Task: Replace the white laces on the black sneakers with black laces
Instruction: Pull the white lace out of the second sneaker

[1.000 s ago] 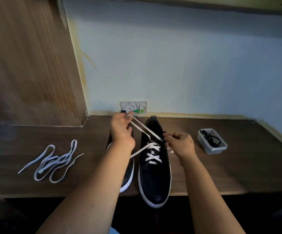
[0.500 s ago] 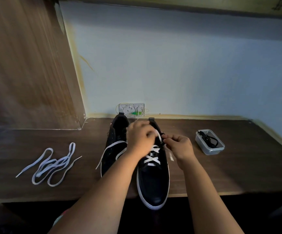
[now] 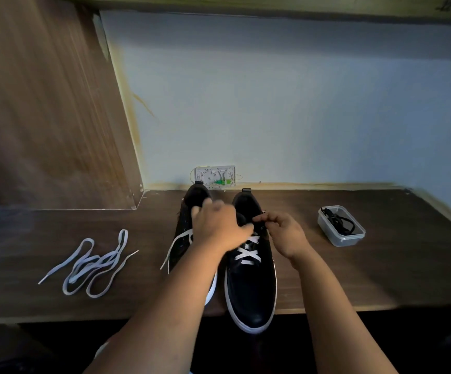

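Two black sneakers with white soles stand side by side on the dark wooden desk point(image 3: 381, 271). The right sneaker point(image 3: 251, 290) keeps a white lace point(image 3: 248, 255) crossed through its lower eyelets. My left hand point(image 3: 219, 225) is blurred and lies over that shoe's tongue, with its fingertips curled onto the lace at the upper eyelets. My right hand point(image 3: 283, 233) pinches the shoe's right eyelet edge. A loose end of the white lace point(image 3: 175, 247) trails across the left sneaker point(image 3: 192, 203), which my left arm partly hides.
A removed white lace point(image 3: 94, 263) lies coiled on the desk to the left. At the right stands a clear plastic box point(image 3: 354, 238) holding black laces point(image 3: 337, 220). A white wall outlet point(image 3: 213, 176) is behind the shoes, and a wooden panel point(image 3: 43, 117) rises at the left.
My left hand, which held the lace stretched up and to the left, has dropped back onto the right sneaker. The freed lace end now lies over the left sneaker. My right hand stayed put.
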Motion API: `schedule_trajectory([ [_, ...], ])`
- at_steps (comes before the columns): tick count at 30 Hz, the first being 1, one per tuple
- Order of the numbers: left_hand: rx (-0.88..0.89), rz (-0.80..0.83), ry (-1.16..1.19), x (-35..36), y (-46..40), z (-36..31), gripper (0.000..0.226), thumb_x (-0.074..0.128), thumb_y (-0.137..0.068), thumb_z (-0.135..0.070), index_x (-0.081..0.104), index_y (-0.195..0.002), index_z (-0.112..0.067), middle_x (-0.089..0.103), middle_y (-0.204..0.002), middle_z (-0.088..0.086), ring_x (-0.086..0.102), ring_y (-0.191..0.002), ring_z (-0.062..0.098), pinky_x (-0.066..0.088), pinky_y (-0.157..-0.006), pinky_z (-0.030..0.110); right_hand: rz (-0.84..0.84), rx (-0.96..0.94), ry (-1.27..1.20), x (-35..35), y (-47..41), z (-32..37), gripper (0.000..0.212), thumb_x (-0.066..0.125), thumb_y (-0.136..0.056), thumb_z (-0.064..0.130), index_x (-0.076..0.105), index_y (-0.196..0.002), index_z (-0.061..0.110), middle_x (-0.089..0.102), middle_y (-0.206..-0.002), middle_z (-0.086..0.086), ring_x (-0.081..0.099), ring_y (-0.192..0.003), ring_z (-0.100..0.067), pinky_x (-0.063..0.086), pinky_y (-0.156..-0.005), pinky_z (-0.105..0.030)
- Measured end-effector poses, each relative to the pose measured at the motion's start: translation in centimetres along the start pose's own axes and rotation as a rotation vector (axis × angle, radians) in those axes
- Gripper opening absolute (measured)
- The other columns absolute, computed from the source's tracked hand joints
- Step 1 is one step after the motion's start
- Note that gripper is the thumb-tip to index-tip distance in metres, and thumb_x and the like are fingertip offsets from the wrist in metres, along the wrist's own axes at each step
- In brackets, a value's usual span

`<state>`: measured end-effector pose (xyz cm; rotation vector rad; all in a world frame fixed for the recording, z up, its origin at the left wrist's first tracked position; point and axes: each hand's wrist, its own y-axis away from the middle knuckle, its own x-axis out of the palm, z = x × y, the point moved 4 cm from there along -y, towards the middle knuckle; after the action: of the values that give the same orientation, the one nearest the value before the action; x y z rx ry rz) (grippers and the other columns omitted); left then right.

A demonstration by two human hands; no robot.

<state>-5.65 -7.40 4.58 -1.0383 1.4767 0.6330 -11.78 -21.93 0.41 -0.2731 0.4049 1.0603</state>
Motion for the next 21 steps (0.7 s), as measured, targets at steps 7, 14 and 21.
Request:
schedule_trajectory([
  [7, -0.225, 0.359, 0.699, 0.5, 0.8, 0.4, 0.024, 0.061, -0.076, -0.027, 0.061, -0.056, -0.014, 0.049, -0.046, -0.001, 0.051, -0.053, 0.017, 0.032, -0.055, 0.026, 0.147, -0.148, 0.404, 0.6, 0.8, 2.5, 0.025, 0.048, -0.087, 0.017, 0.065, -0.075, 0.031, 0.043, -0.097, -0.002, 0.046, -0.103, -0.023, 0.041, -0.092, -0.032],
  [14, 0.36, 0.664, 0.389, -3.8, 4.0, -2.8, 0.026, 0.061, -0.089, -0.034, 0.072, -0.086, -0.011, 0.066, -0.08, 0.007, 0.057, -0.074, 0.015, 0.046, -0.074, 0.032, 0.206, -0.026, 0.121, -0.6, 1.5, 3.0, 0.021, 0.053, -0.095, 0.026, 0.062, -0.077, 0.02, 0.061, -0.068, 0.005, 0.056, -0.067, -0.011, 0.046, -0.064, -0.027],
  [21, 0.209, 1.069, 0.418, -1.5, 5.5, -3.2, 0.023, 0.048, -0.098, -0.021, 0.067, -0.103, -0.009, 0.071, -0.11, 0.014, 0.051, -0.052, 0.007, 0.028, -0.048, 0.019, 0.607, 0.122, -0.225, -0.9, 3.4, 2.4, 0.036, 0.069, -0.062, 0.008, 0.057, -0.095, 0.015, 0.059, -0.074, -0.007, 0.053, -0.066, -0.017, 0.041, -0.063, -0.031],
])
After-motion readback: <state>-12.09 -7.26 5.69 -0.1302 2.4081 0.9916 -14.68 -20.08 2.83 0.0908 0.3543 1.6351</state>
